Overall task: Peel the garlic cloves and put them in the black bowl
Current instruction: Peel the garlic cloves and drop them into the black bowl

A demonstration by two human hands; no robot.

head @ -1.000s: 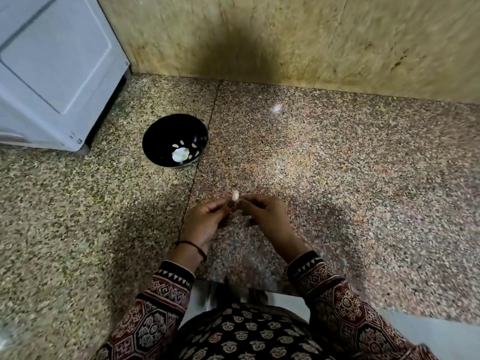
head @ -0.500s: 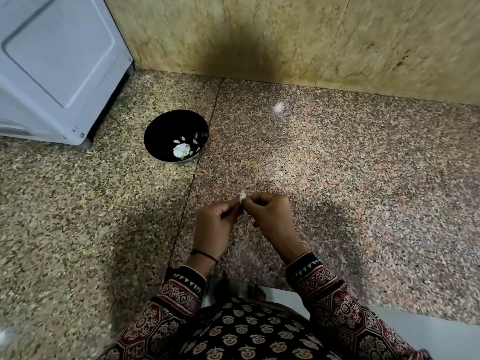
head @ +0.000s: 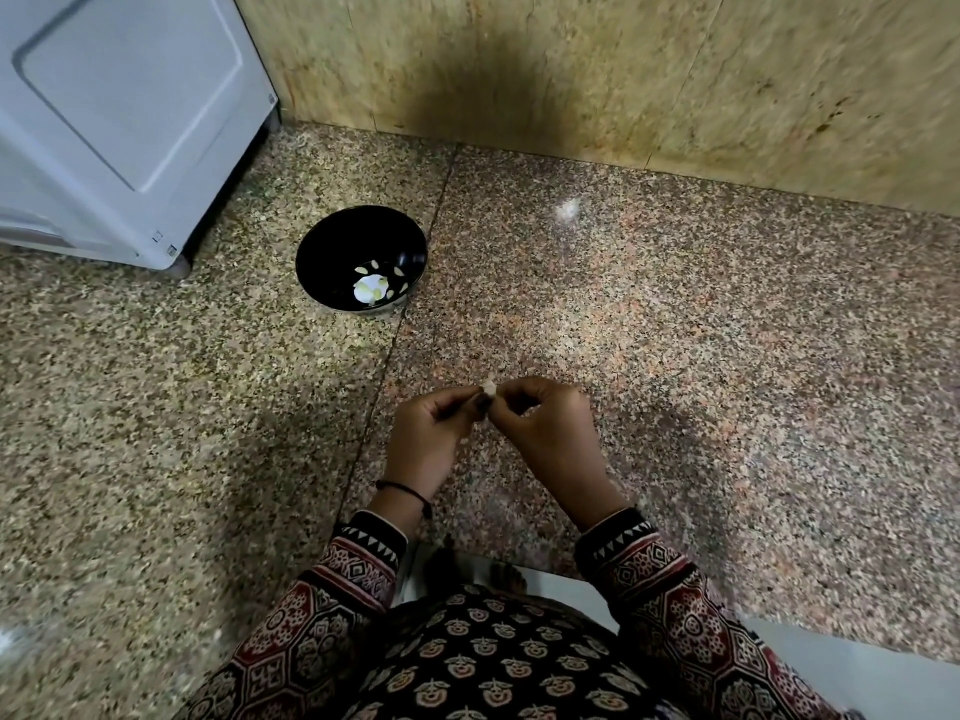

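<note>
We find both hands, left hand (head: 434, 439) and right hand (head: 545, 433), pinching one garlic clove (head: 489, 393) over the floor (head: 675, 356). The black bowl (head: 332, 252) already holds several cloves; this one remains outside it.

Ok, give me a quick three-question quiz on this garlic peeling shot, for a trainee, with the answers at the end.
1. True or false: the black bowl is empty.
2. The garlic clove is held by: A one hand alone; B both hands; C nothing, it lies loose.
3. On which side of the hands does the bowl sit?
Key: 1 false, pale pieces lie in it. 2 B, the left hand and the right hand pinch it together. 3 The person's left, farther from the body.
</note>
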